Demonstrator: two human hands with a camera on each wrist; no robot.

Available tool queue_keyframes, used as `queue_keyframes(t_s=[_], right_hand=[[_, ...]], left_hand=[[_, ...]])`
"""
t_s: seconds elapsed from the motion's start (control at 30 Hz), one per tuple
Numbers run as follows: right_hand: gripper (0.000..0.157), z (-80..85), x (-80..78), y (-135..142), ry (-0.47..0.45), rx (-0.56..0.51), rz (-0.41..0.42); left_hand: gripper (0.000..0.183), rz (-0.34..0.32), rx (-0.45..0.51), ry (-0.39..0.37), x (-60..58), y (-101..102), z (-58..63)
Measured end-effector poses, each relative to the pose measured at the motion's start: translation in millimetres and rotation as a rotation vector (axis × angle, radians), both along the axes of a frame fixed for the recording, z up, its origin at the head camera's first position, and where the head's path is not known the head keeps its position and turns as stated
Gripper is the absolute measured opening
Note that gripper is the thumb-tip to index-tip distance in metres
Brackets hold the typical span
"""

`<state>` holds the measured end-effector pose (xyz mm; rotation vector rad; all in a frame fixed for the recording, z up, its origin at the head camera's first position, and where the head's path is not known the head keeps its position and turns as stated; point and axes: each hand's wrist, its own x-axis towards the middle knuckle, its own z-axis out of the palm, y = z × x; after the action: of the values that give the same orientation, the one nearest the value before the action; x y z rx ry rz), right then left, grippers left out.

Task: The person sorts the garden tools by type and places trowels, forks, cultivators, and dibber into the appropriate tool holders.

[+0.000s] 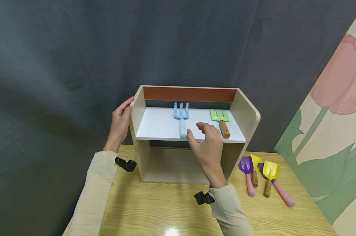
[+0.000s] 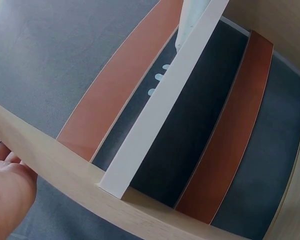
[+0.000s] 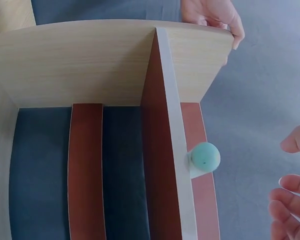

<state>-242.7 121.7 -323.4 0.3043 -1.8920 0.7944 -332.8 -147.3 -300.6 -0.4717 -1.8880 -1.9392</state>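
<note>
Left hand (image 1: 120,123) rests against shelf (image 1: 244,109) side, fingers nearly straight. Right hand (image 1: 209,146): thumb and fingers spread near blue fork (image 1: 182,124), which lies on white board (image 1: 158,123), left of green fork (image 1: 224,128).

This looks like an indoor corner set up for recording, though whether it belongs to a home, a lab or a studio cannot be told. A plain dark grey backdrop cloth (image 1: 77,49) hangs behind the back edge of a wood-grain desk (image 1: 154,209), and a wall covering (image 1: 331,127) with a large pink tulip (image 1: 337,78) rises along its right edge. Black wrist cameras (image 1: 126,164) at both sleeve cuffs (image 1: 105,156) point to filming.
</note>
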Motion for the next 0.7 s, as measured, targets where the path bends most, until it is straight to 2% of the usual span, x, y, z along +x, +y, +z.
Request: queue_keyframes(t_s=[0.27, 0.7], right_hand=[[0.031, 0.9, 9.0, 7.7, -0.014, -0.029, 0.046], [0.031, 3.2, 25.3, 25.1, 0.01, -0.054, 0.058]], left_hand=[[0.044, 0.006, -0.006, -0.007, 0.8, -0.8, -0.2], [0.044, 0.003, -0.016, -0.006, 1.1, -2.4, -2.9]])
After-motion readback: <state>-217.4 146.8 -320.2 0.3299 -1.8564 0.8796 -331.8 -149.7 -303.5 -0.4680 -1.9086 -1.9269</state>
